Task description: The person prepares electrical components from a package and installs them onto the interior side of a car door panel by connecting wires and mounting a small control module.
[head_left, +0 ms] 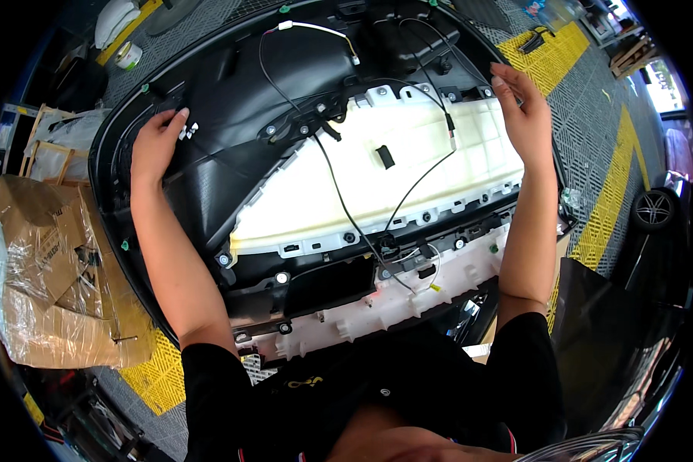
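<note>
A large black car door trim panel (231, 85) lies with its inner side up in front of me, a cream foam pad (315, 200) fixed on it. My left hand (155, 146) is at the panel's left end, thumb and fingers drawn together beside small white connectors (188, 131); what sits between the fingertips is hidden. At the far right edge my right hand (525, 112) has its fingers closed at the end of a thin black wire (463, 58). Another black cable (332, 173) runs across the pad, and a white-sleeved lead (319, 28) lies near the far edge.
A plastic-wrapped cardboard box (61, 285) stands at the left, with a wooden crate (53, 165) behind it. Beyond the panel lie a small tin (128, 55) and grey floor grating with yellow strips (593, 239). A dark car's wheel (655, 210) shows at the right.
</note>
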A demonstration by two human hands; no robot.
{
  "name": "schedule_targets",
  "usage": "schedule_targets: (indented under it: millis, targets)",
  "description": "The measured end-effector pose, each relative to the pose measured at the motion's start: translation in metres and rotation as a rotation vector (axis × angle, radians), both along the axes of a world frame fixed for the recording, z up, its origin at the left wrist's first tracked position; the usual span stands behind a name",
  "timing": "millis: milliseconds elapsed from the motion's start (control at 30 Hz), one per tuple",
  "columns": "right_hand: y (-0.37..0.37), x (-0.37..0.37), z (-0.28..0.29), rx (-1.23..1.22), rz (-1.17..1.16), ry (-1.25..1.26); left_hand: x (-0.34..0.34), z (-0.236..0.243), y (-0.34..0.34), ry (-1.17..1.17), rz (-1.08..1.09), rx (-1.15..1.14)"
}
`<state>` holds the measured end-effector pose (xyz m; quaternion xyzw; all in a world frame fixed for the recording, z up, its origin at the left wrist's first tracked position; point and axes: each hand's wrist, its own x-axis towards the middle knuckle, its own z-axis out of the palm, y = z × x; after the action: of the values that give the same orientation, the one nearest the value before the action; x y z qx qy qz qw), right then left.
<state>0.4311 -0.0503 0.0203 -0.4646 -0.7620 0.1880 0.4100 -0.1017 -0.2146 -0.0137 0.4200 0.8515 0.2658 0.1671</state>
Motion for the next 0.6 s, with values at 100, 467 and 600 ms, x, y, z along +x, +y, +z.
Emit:
schedule_targets:
  millis: [100,467,600]
  targets:
    - [0.007,0.008,-0.014,-0.125,0.000,0.050,0.014,0.006,-0.001,-0.227,-0.007,0.205]
    - [0.002,-0.005,-0.033,0.209,0.074,-0.412,0.060,0.039,0.008,-0.863,-0.102,1.062]
    - [0.000,-0.003,-0.034,0.019,0.042,-0.468,0.098,0.055,0.012,-0.784,-0.055,1.110]
